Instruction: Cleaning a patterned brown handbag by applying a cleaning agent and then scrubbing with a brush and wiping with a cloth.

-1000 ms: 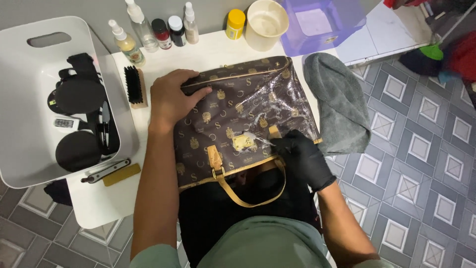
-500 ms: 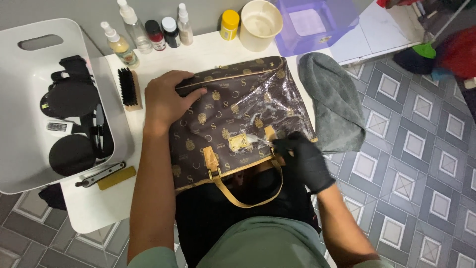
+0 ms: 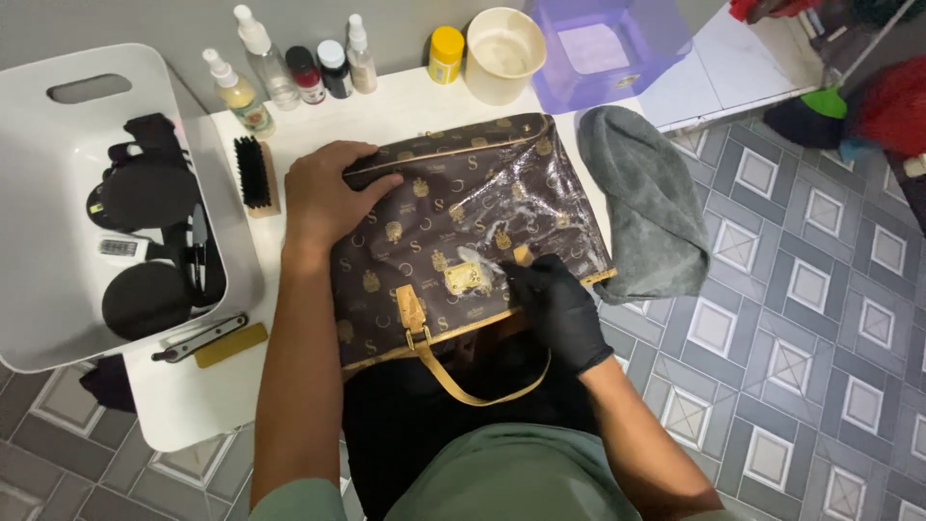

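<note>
Left hand (image 3: 323, 198): lying flat and open, palm down, pressing on the upper left corner of the brown patterned handbag (image 3: 453, 232); gripping nothing.
Right hand (image 3: 559, 309): wearing a black glove, fingers curling closed around a small item with a pale tip; item mostly hidden, kind not discernible.
Handbag: lying flat on the white table (image 3: 386, 106), spanning between both hands, tan handle (image 3: 473, 386) hanging toward the body.
Foam: spreading as a wet film just above the right hand, next to the gold clasp (image 3: 463, 278).
Right of the right hand: grey cloth (image 3: 646, 203) draping off the table edge.
Left of the left hand: black brush (image 3: 253, 174), white tub (image 3: 58, 193) holding dark tools.
Beyond both hands: bottles (image 3: 289, 68), cream cup (image 3: 503, 53).
Risk: foam likely running toward the clasp and tan trim, possibly staining if left standing; bag possibly sliding if left-hand pressure is easing.
</note>
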